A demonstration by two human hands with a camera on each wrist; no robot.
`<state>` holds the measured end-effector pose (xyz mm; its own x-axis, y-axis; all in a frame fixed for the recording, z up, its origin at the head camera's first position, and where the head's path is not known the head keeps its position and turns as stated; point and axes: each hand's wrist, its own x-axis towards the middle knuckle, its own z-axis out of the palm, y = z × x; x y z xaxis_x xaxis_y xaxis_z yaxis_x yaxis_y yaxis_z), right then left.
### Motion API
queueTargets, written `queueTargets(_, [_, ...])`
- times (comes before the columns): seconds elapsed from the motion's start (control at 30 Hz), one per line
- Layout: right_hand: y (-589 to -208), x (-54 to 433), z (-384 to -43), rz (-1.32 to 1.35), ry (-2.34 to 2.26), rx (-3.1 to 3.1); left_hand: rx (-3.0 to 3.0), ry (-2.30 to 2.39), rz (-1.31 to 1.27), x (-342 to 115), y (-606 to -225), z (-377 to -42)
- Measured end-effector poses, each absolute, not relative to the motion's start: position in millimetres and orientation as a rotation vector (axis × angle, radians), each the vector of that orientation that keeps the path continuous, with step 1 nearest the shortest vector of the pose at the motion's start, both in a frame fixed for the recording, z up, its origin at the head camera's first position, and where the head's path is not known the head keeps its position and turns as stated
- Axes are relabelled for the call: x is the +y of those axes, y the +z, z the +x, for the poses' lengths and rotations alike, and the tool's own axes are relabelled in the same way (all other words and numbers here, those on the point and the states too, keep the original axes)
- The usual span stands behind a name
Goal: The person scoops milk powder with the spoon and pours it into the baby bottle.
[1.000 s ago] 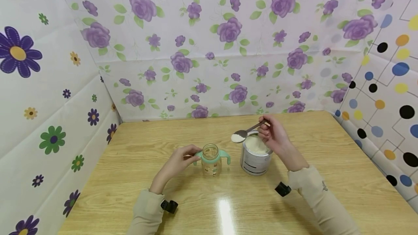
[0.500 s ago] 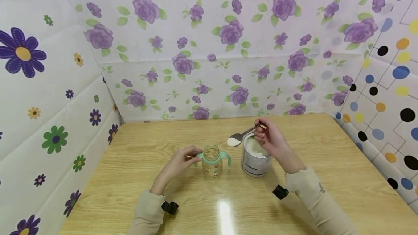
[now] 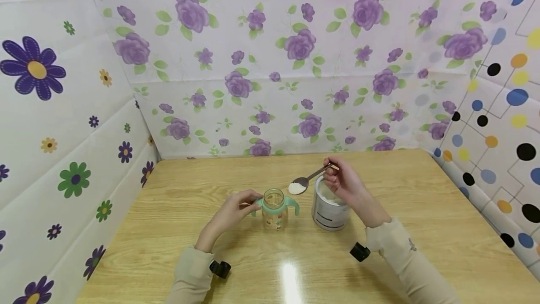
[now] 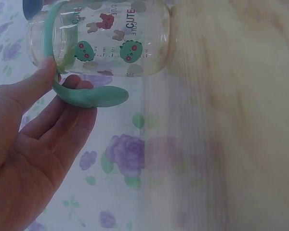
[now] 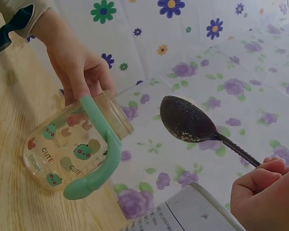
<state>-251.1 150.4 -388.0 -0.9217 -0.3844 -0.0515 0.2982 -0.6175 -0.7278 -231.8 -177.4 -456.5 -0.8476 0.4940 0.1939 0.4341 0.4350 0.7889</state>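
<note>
A clear baby bottle (image 3: 275, 220) with a mint-green collar and two handles stands uncapped on the wooden table. My left hand (image 3: 231, 211) pinches its left handle (image 4: 89, 96) between thumb and fingers. In my right hand (image 3: 347, 183) is the end of a dark spoon (image 3: 313, 175). White powder (image 3: 297, 188) lies heaped in the spoon's bowl, which hangs just right of and above the bottle's mouth (image 3: 273, 197). Below the right hand stands an open can (image 3: 331, 215) with pale powder inside, partly covered by that hand. From the right wrist, the spoon's dark underside (image 5: 185, 120) shows.
The wooden table (image 3: 190, 177) runs back to a flower-print cloth wall (image 3: 270, 79). Patterned cloth also hangs at the left and right sides. A black wrist camera (image 3: 360, 251) sticks out from the right sleeve, another (image 3: 220, 269) from the left.
My right hand has carried the loaded spoon left and slightly down, from over the can toward the bottle's mouth. The left hand keeps its hold on the handle.
</note>
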Motion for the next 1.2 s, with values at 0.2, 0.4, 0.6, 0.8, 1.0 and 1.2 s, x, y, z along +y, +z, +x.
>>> queueTargets(0.2, [-387.6,144.2,-249.2,-0.190,-2.500,1.160,2.592,1.412,0.836,-178.0,-457.2,-232.2])
queueTargets(0.4, [-387.9,137.4,-249.5,-0.169,-2.478,1.197,2.596,1.412,0.823,-178.5,-456.8,-231.7])
queueTargets(0.6, [-389.9,130.6,-248.9,-0.130,-2.457,1.207,2.593,1.411,0.822,-179.1,-457.3,-231.7])
queueTargets(0.8, [-391.1,123.4,-247.5,-0.148,-2.413,1.239,2.592,1.417,0.841,-178.1,-457.6,-232.8])
queueTargets(1.0, [-390.8,117.6,-242.7,-0.251,-2.366,1.363,2.599,1.415,0.845,-178.0,-457.9,-232.6])
queueTargets(1.2, [-392.6,112.2,-242.1,-0.333,-2.323,1.511,2.581,1.420,0.837,-178.0,-457.1,-233.4])
